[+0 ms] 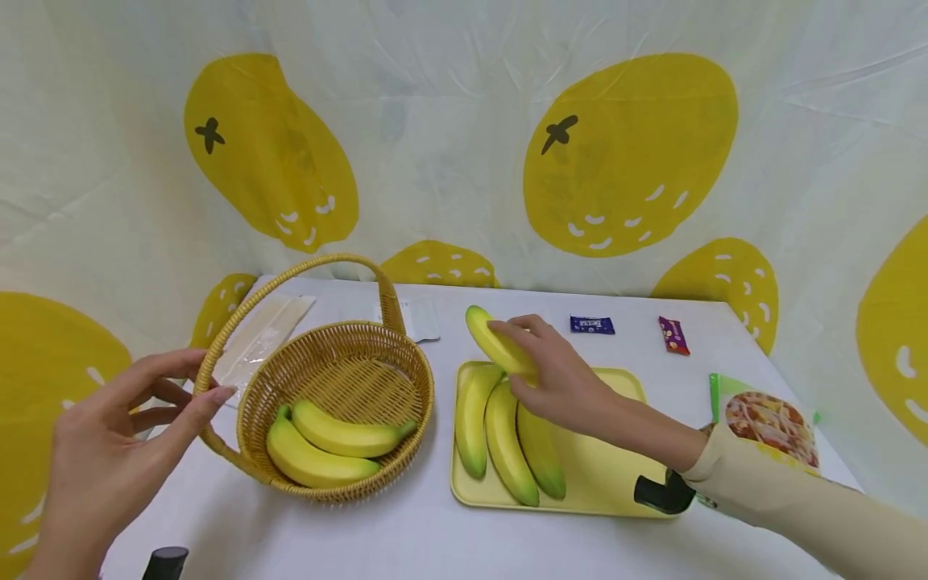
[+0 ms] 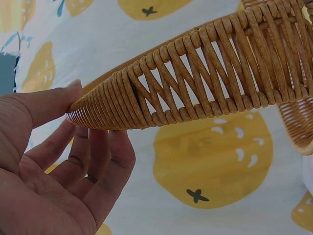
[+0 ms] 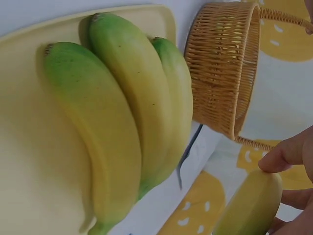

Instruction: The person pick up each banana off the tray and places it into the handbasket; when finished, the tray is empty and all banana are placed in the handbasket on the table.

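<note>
Currently my left hand [image 1: 119,439] pinches the handle [image 2: 110,103] of a wicker basket [image 1: 355,379], thumb on one side and bent fingers on the other. Two bananas [image 1: 348,437] lie side by side in the near part of that basket, which stands on the left of the desk [image 1: 406,540].

My right hand [image 1: 558,383] is partly closed around a single banana [image 1: 495,341], thumb and fingers gripping it. I hold it up at the far left of a yellow tray [image 1: 609,475], and the right wrist view shows it apart from the three bananas [image 1: 506,435] resting there. Those three lie next to one another along the tray's left side, green tips toward me, with bare tray to their right.

Beyond the tray sits a blue packet [image 1: 591,325], with a purple packet [image 1: 673,335] to its right. Nearer, at the right, lies a green-edged food bag [image 1: 772,427]. A fruit-patterned cloth [image 1: 435,145] hangs behind the desk.
</note>
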Demonstrator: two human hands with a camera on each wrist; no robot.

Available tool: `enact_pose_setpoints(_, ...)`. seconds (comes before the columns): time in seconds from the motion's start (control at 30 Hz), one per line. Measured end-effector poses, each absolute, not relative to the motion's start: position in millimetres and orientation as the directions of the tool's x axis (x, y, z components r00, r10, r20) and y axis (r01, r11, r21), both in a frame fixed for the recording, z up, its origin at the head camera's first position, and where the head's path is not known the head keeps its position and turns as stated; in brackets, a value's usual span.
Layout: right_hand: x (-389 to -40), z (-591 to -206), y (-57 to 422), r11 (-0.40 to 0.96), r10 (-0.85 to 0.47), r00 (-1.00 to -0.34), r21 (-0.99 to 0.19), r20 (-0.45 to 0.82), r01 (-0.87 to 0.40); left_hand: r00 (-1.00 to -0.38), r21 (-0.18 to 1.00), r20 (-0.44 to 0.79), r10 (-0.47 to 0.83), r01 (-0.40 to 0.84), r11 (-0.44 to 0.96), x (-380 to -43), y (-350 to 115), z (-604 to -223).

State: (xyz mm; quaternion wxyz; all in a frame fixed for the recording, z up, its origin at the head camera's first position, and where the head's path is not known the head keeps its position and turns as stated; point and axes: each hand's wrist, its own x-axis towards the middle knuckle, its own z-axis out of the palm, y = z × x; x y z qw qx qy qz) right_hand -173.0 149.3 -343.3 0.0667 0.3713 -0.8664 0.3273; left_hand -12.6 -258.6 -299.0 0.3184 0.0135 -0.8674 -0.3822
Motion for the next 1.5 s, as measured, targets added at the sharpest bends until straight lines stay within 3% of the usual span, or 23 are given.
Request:
enact_pose_setpoints(0.27, -172, -337, 125, 0.474, -0.661, -0.66, -0.483, 0.357, -0.736, -0.8, 0.66, 0.543, -0.256, 0.218, 0.719, -14, -260, -296)
enact_pose_setpoints(0.67, -164, -322, 89, 0.486, -0.737, -0.634, -0.467, 0.234, -0.739, -0.8, 0.673, 0.534, -0.272, 0.208, 0.71, -11, -262, -298)
enact_pose_setpoints(1.1, -158, -314, 55, 0.447, -0.826, -0.544, -0.418, 0.146, -0.791, -0.801, 0.676, 0.535, -0.271, 0.213, 0.706, -11, -258, -298)
enact_pose_setpoints(1.5, -166, -318, 16, 0.363, -0.902, -0.416, -0.32, 0.113, -0.875, -0.803, 0.664, 0.534, -0.266, 0.204, 0.719, -11, -257, -296)
